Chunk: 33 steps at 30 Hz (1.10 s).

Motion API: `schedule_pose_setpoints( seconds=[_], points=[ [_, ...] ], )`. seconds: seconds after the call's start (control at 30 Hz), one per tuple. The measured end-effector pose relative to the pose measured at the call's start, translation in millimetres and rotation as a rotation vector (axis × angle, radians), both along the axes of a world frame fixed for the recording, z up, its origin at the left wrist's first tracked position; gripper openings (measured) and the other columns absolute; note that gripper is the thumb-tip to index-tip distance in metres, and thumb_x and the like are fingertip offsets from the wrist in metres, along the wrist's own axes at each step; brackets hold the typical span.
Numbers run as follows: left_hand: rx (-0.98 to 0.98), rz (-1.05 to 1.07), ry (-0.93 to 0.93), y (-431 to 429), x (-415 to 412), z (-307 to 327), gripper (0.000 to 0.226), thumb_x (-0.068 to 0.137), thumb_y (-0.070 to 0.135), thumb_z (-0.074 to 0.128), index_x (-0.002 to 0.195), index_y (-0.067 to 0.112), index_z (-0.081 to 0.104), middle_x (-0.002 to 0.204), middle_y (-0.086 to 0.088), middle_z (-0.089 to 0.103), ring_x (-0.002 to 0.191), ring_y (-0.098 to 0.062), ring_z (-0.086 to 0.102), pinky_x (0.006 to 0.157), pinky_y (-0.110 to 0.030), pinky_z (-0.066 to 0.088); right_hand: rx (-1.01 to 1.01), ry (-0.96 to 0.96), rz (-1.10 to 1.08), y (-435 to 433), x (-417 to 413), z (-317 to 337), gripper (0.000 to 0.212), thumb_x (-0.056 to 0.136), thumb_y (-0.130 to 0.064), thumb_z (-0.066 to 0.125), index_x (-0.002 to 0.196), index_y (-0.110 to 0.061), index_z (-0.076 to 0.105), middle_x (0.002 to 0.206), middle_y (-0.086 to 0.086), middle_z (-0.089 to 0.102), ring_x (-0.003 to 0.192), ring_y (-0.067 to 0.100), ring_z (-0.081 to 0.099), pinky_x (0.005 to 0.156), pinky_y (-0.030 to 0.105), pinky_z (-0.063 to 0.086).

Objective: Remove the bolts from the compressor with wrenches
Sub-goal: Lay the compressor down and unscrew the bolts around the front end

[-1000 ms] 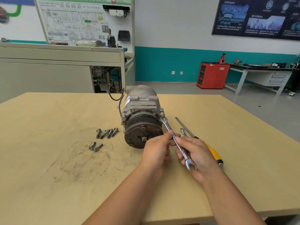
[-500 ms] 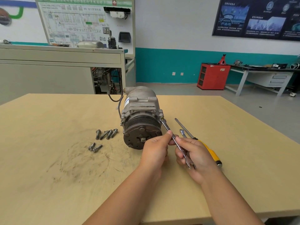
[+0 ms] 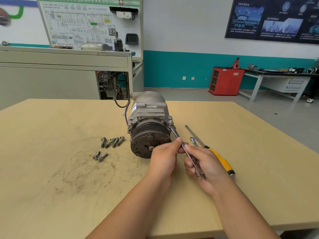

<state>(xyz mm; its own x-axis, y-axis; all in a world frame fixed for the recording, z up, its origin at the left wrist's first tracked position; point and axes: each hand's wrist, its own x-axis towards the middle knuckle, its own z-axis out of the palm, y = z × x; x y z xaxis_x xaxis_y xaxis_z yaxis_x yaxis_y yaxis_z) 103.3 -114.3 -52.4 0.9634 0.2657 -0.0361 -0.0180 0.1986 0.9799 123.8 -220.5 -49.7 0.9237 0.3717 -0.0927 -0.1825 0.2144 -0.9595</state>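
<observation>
The grey compressor (image 3: 148, 116) lies on the wooden table (image 3: 51, 178) with its dark pulley facing me. A slim steel wrench (image 3: 176, 134) has its ring end on a bolt at the compressor's right flange. My left hand (image 3: 164, 159) pinches the wrench shaft near its middle. My right hand (image 3: 205, 164) grips the lower, open end of the same wrench. Several removed bolts (image 3: 112, 142) lie left of the pulley, with two more bolts (image 3: 100, 156) nearer to me.
A screwdriver with a yellow handle (image 3: 221, 161) lies right of my hands, and a second wrench (image 3: 193, 141) lies partly hidden beside it. A black cable (image 3: 120, 105) trails behind the compressor. A grey bench stands beyond the table's far edge.
Both hands have stayed on the wrench; it has turned only slightly about the bolt, its lower end dropping a little. The compressor and loose bolts have not moved.
</observation>
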Motion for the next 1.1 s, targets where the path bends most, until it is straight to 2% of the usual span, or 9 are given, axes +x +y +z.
schedule_pose_setpoints(
  seconds=[0.07, 0.17, 0.33, 0.53, 0.63, 0.77, 0.83, 0.93, 1.1],
  points=[
    [-0.006, -0.019, -0.021, -0.6, -0.2, 0.9, 0.031, 0.093, 0.030, 0.056, 0.078, 0.009, 0.072, 0.055, 0.002, 0.056, 0.040, -0.004, 0.040, 0.049, -0.023, 0.028, -0.008, 0.050, 0.069, -1.2, -2.2, 1.5, 0.035, 0.094, -0.023, 0.050, 0.070, -0.008, 0.070, 0.047, 0.005, 0.046, 0.034, 0.010, 0.038, 0.035, 0.017, 0.028],
    [0.003, -0.031, -0.026, -0.1, -0.1, 1.5, 0.044, 0.094, 0.030, 0.054, 0.055, 0.018, 0.068, 0.054, -0.008, 0.048, 0.053, -0.014, 0.043, 0.047, -0.021, 0.029, -0.055, 0.032, 0.125, -2.9, -5.2, 1.8, 0.035, 0.095, -0.022, 0.047, 0.068, -0.004, 0.060, 0.040, 0.004, 0.043, 0.031, 0.010, 0.035, 0.034, 0.017, 0.025],
    [0.039, -0.015, -0.033, -1.6, 1.4, 3.1, 0.038, 0.096, 0.028, 0.051, 0.067, 0.013, 0.069, 0.041, 0.001, 0.043, 0.040, -0.004, 0.043, 0.053, -0.024, 0.032, -0.083, 0.044, 0.063, -0.2, -8.3, 5.1, 0.038, 0.095, -0.021, 0.047, 0.062, -0.004, 0.054, 0.033, 0.003, 0.035, 0.026, 0.010, 0.028, 0.034, 0.016, 0.020],
    [-0.066, -0.054, -0.003, 0.7, 4.0, 0.8, 0.035, 0.097, 0.025, 0.048, 0.073, 0.012, 0.071, 0.043, -0.002, 0.036, 0.044, -0.016, 0.036, 0.044, -0.019, 0.032, -0.420, -0.175, -0.141, 10.5, -18.1, 14.8, 0.036, 0.093, -0.016, 0.052, 0.060, -0.005, 0.057, 0.031, -0.001, 0.038, 0.027, 0.010, 0.030, 0.032, 0.016, 0.025],
    [-0.185, -0.110, 0.027, 1.5, 1.8, 2.5, 0.036, 0.098, 0.027, 0.047, 0.075, 0.008, 0.066, 0.040, -0.003, 0.038, 0.042, -0.020, 0.038, 0.047, -0.027, 0.031, -0.326, -0.123, -0.145, 14.4, -21.9, 18.2, 0.038, 0.095, -0.019, 0.049, 0.062, -0.005, 0.060, 0.034, -0.001, 0.036, 0.029, 0.011, 0.030, 0.034, 0.019, 0.026],
    [-0.379, -0.229, 0.126, 3.2, -1.0, 9.8, 0.034, 0.098, 0.033, 0.045, 0.077, 0.011, 0.060, 0.042, -0.005, 0.043, 0.028, -0.017, 0.041, 0.034, -0.016, 0.034, 0.127, 0.253, 0.078, 6.1, -21.5, 23.2, 0.038, 0.094, -0.026, 0.042, 0.069, -0.006, 0.063, 0.043, 0.001, 0.040, 0.034, 0.011, 0.036, 0.036, 0.020, 0.030],
    [-0.448, -0.248, 0.135, 3.8, 1.2, 10.2, 0.028, 0.098, 0.032, 0.045, 0.083, 0.012, 0.059, 0.046, 0.000, 0.041, 0.031, -0.012, 0.042, 0.033, -0.016, 0.035, 0.269, 0.305, 0.156, 3.1, -21.6, 19.8, 0.031, 0.085, -0.028, 0.049, 0.065, -0.009, 0.063, 0.046, -0.001, 0.041, 0.037, 0.009, 0.038, 0.038, 0.019, 0.033],
    [-0.414, -0.233, 0.099, 2.9, 4.8, 7.5, 0.031, 0.098, 0.033, 0.044, 0.085, 0.011, 0.062, 0.048, 0.004, 0.041, 0.039, -0.011, 0.043, 0.042, -0.023, 0.036, 0.273, 0.245, 0.130, 3.7, -21.1, 16.3, 0.026, 0.077, -0.026, 0.055, 0.057, -0.011, 0.064, 0.046, -0.002, 0.040, 0.038, 0.008, 0.036, 0.040, 0.018, 0.031],
    [-0.331, -0.121, 0.107, 4.1, 5.7, 6.3, 0.034, 0.090, 0.040, 0.056, 0.079, 0.011, 0.070, 0.048, 0.003, 0.044, 0.052, -0.013, 0.037, 0.057, -0.029, 0.030, 0.120, 0.080, 0.001, 6.4, -20.9, 16.4, 0.028, 0.092, -0.015, 0.053, 0.066, -0.005, 0.059, 0.047, 0.003, 0.047, 0.039, 0.009, 0.042, 0.039, 0.017, 0.034]
  ],
)
